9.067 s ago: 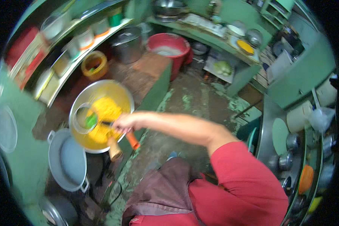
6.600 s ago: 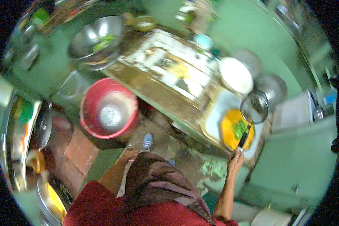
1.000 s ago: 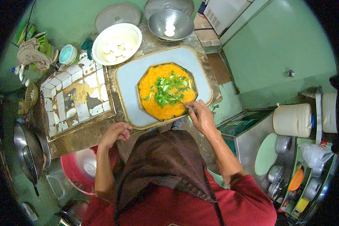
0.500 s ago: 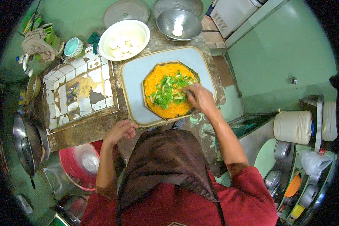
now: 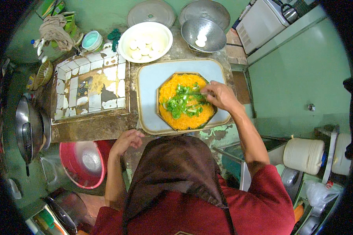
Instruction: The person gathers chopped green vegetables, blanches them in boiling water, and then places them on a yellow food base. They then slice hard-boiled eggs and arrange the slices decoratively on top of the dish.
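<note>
An octagonal dish point(image 5: 159, 102) lined with dark leaf holds a mound of orange-yellow shredded noodles point(image 5: 180, 122). Chopped greens point(image 5: 181, 102) with pale pieces lie scattered over its middle. The dish rests on a pale blue-grey tray point(image 5: 147, 84) with a tan rim. My right hand point(image 5: 220, 95) is over the right side of the mound, fingertips bunched at the edge of the greens; what they pinch is hidden. Just off the tray's near left corner, my left hand point(image 5: 127, 142) hangs with loosely bent fingers apart and nothing in them.
Behind the tray stand a white bowl point(image 5: 166, 41) of peeled eggs and a metal colander point(image 5: 217, 41) with eggs. Left is a worn tiled basin point(image 5: 106, 105); a red tub point(image 5: 68, 172) sits below it. Stacked small bowls point(image 5: 92, 41) stand at the far left.
My right hand has shifted toward the mound's upper right edge, and the greens lie more loosely spread. My left hand has come away from the tray's corner. The whole view has shifted slightly.
</note>
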